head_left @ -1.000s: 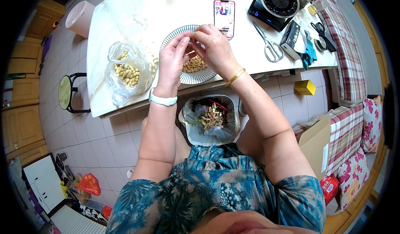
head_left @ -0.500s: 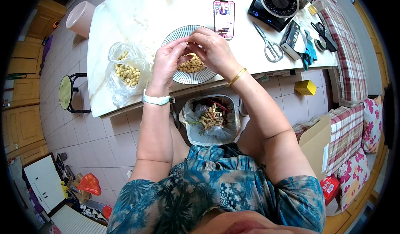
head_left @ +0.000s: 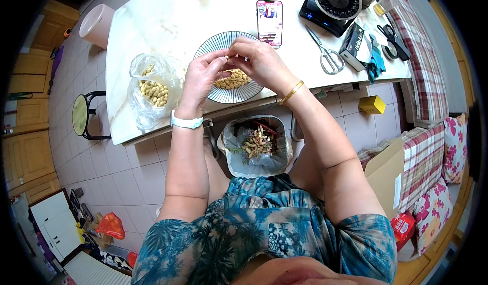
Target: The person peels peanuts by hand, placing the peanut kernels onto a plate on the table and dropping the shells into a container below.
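Note:
Above a striped round plate (head_left: 212,42), both of my hands meet at the fingertips. My left hand (head_left: 202,76) pinches a small pale peanut (head_left: 227,57), mostly covered by the fingers. My right hand (head_left: 262,64) has its thumb and fingers closed on the same peanut from the other side. Shelled peanuts (head_left: 234,80) lie in a heap on the plate, partly hidden beneath my hands. Left of my left hand, a clear plastic bag (head_left: 138,113) stands open with unshelled peanuts (head_left: 154,92) inside.
Below the table edge, between my legs, stands a lined bin (head_left: 236,165) holding shells and scraps. A lit phone (head_left: 269,23), scissors (head_left: 325,54), a black fan (head_left: 338,3) and a box (head_left: 353,46) are on the table. A stool (head_left: 81,115) is at left.
My hands stay pinched together over the plate, with small shifts of the fingers. The whole view has moved slightly; the bag and plate keep their places.

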Demonstrator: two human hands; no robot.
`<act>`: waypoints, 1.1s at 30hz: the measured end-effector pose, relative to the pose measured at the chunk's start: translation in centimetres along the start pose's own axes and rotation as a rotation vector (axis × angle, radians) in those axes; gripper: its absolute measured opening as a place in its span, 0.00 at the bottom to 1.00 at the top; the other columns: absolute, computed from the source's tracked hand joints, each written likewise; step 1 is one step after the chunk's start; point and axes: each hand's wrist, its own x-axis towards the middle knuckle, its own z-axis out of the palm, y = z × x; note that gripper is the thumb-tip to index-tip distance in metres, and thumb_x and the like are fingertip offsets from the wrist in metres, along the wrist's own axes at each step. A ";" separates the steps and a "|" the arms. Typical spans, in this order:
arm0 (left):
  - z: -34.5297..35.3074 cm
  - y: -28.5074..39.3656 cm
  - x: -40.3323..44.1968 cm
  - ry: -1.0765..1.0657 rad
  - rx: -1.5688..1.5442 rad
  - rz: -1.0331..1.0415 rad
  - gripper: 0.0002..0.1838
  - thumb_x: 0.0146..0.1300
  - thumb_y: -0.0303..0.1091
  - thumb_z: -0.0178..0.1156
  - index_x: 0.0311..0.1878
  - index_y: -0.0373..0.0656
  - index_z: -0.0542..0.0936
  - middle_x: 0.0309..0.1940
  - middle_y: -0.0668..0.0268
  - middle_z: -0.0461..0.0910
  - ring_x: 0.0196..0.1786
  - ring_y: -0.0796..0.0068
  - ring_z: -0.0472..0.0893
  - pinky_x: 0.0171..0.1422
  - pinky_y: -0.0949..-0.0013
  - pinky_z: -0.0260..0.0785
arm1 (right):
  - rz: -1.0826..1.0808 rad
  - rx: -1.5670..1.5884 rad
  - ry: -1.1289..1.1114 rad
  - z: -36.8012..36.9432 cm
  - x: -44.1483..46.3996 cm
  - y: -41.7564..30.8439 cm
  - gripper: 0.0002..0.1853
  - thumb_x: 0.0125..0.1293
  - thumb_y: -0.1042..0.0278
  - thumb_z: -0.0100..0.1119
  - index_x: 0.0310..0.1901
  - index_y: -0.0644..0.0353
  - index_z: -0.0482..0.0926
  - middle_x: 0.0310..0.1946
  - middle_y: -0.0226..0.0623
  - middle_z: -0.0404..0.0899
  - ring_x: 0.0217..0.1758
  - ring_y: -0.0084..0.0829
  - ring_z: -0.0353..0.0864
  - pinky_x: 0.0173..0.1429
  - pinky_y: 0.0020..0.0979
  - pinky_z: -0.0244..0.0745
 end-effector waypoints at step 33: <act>0.0 -0.9 0.3 0.034 0.045 -0.003 0.15 0.71 0.24 0.53 0.57 0.31 0.82 0.44 0.61 0.88 0.45 0.76 0.87 0.50 0.75 0.82 | 0.046 0.112 -0.034 0.8 -0.2 0.4 0.06 0.61 0.73 0.71 0.38 0.65 0.87 0.35 0.40 0.82 0.37 0.38 0.86 0.43 0.35 0.82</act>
